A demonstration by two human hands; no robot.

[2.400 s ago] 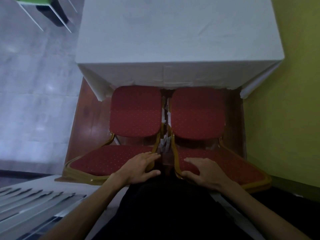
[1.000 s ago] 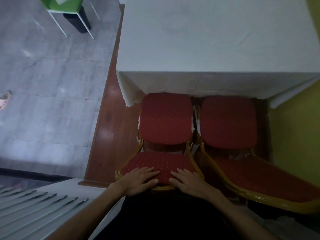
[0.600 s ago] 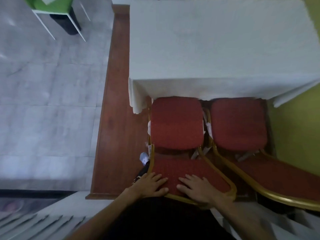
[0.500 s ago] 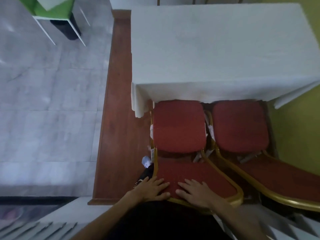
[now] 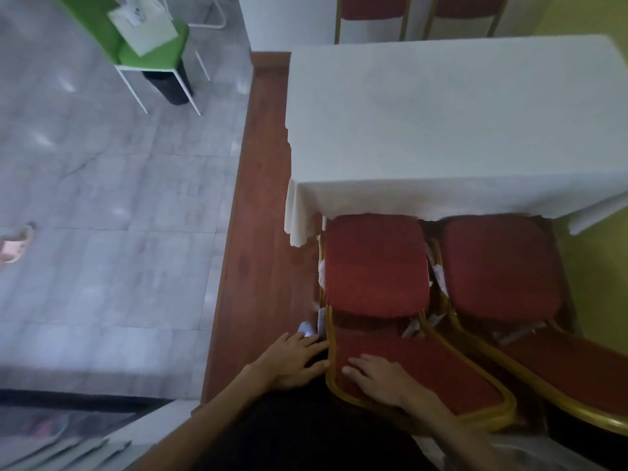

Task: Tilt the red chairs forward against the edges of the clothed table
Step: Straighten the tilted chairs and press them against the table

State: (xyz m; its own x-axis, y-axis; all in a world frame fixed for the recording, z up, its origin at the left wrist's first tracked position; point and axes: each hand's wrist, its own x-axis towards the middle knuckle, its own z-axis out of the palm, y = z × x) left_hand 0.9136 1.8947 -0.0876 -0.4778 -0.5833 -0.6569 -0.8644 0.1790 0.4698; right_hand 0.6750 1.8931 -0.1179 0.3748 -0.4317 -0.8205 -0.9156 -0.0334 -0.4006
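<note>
Flat and spread, the right hand (image 5: 380, 382) pressed the near red chair's (image 5: 375, 266) padded back; the left hand (image 5: 292, 360), fingers straight, sat against its gold frame (image 5: 329, 338).

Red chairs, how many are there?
4 red padded chairs with gold metal frames: two side by side at the white-clothed table's near edge, two partly cut off beyond its far edge. More may be hidden.

We log a green chair (image 5: 153, 56) with white legs at upper left, standing on the grey tiled floor (image 5: 102, 198). A white paper bag (image 5: 144, 23) sits on its seat, and a dark bin (image 5: 168, 85) shows between its legs. A reddish wood strip (image 5: 258, 232) borders the tiles. We note a yellow wall (image 5: 598, 283) at right and a pink slipper (image 5: 13, 248) at the left edge, partly cut off.
</note>
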